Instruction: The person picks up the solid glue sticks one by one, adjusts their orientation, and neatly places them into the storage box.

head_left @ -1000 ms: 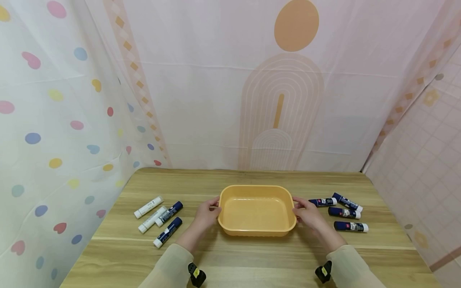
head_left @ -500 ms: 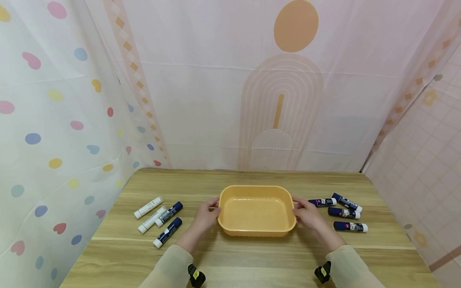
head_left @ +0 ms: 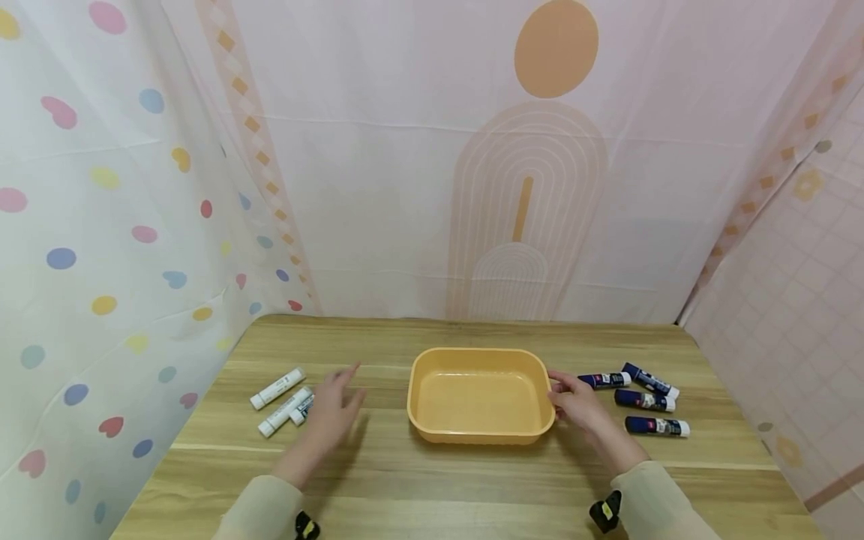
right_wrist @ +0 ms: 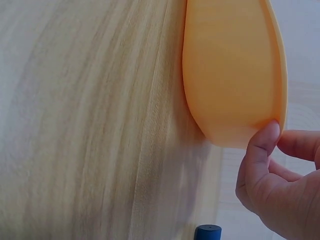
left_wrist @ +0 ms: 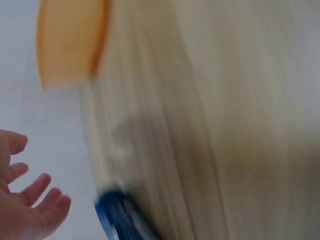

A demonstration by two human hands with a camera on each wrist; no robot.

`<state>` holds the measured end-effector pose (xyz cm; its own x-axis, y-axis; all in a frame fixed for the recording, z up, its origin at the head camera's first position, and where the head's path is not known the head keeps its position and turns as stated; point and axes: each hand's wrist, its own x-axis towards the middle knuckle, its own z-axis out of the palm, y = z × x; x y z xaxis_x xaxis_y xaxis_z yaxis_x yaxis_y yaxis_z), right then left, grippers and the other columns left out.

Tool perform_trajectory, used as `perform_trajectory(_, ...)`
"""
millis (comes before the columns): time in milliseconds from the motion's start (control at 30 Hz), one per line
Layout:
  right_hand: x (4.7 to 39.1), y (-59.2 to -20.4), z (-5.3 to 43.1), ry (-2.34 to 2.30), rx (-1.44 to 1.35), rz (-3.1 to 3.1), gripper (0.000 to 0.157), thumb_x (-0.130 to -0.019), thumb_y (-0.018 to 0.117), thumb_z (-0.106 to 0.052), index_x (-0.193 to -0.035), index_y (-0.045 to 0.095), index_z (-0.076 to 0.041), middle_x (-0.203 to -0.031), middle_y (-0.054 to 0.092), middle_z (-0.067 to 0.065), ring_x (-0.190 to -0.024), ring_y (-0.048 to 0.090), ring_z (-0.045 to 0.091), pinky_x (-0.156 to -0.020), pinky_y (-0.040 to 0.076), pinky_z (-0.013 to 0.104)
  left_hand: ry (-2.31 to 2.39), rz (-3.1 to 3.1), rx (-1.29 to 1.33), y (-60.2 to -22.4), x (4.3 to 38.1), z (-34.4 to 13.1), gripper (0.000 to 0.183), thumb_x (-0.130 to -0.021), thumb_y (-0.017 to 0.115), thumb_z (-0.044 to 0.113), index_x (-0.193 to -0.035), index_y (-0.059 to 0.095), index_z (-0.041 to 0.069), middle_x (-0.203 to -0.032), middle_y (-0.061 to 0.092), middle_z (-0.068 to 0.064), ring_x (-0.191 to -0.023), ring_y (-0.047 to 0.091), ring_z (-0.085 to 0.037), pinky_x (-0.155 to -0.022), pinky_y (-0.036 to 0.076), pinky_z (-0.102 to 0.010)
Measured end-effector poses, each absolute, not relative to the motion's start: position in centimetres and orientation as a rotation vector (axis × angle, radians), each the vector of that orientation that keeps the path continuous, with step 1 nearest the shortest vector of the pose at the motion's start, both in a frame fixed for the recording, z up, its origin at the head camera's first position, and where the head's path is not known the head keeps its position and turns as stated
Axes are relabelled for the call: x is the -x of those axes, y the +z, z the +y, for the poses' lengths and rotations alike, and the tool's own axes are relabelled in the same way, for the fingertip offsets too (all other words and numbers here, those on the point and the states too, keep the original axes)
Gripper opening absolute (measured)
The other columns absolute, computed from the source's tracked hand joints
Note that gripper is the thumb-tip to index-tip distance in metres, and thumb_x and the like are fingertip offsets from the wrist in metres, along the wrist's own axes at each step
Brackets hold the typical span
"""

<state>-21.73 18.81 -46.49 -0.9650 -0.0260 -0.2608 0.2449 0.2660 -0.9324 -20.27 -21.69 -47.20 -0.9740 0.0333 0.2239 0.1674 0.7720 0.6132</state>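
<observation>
A yellow rectangular plastic tray (head_left: 481,436) sits mid-table. At its right end my right hand (head_left: 579,403) pinches the rim between thumb and fingers, seen close in the right wrist view beside the tray's outer wall (right_wrist: 230,75). Apart from the tray, my left hand (head_left: 328,414) hovers over the left group with its fingers loosely spread, holding nothing. Two white glue sticks (head_left: 286,412) lie just left of that hand. It covers most of a dark blue glue stick (head_left: 301,411) and hides another blue one; a blurred blue glue stick (left_wrist: 120,215) shows below the fingers in the left wrist view.
Several dark blue glue sticks with white ends (head_left: 658,426) lie loosely grouped at the right, the nearest close to my right hand. The wooden table (head_left: 466,495) ends at a hanging patterned curtain (head_left: 378,210) behind, with further curtains at both sides.
My left hand has let go of the tray's left end and moved left over the glue sticks. The right hand and tray have hardly moved.
</observation>
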Motion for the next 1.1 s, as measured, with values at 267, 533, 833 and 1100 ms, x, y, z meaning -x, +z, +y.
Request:
perform_trajectory(267,21.8,-46.4,18.8,-1.769,-0.195,2.297,0.047,-0.094,0.048,0.001,-0.139,0.039,0.004,-0.098,0.048,0.011,-0.070,0.050,0.016,-0.062,0.049,0.029,-0.626,-2.711,0.254,-47.8,19.6,-29.1,0.049,-0.091,0.060,0.012,-0.135,0.046,-0.004,-0.123,0.051,-0.032,-0.112,0.046,-0.052,-0.093,0.038,-0.063)
perform_trajectory(533,21.8,-46.4,18.8,-1.805,-0.199,2.265,0.047,-0.094,0.046,0.003,-0.140,0.038,0.004,-0.099,0.046,0.012,-0.069,0.050,0.016,-0.060,0.047,0.027,-0.563,-2.821,0.284,-49.0,19.4,-33.3,0.045,-0.087,0.058,0.001,-0.132,0.049,-0.006,-0.114,0.056,-0.031,-0.102,0.054,-0.050,-0.088,0.044,-0.061)
perform_trajectory(833,21.8,-46.4,18.8,-1.797,-0.192,2.268,0.047,-0.094,0.046,0.002,-0.140,0.038,0.004,-0.099,0.047,0.012,-0.070,0.051,0.016,-0.062,0.048,0.029,-0.541,-2.945,0.301,-49.6,19.4,-34.0,0.056,-0.080,0.060,-0.004,-0.134,0.044,-0.008,-0.109,0.056,-0.033,-0.098,0.056,-0.050,-0.086,0.045,-0.060)
perform_trajectory(1100,21.7,-46.4,18.8,-1.781,-0.208,2.279,0.047,-0.094,0.048,0.001,-0.140,0.039,0.003,-0.099,0.048,0.012,-0.070,0.051,0.016,-0.064,0.049,0.030,-0.456,-2.955,0.301,-50.1,19.6,-34.2,0.063,-0.077,0.063,-0.007,-0.137,0.043,-0.004,-0.104,0.057,-0.033,-0.088,0.059,-0.046,-0.080,0.049,-0.058)
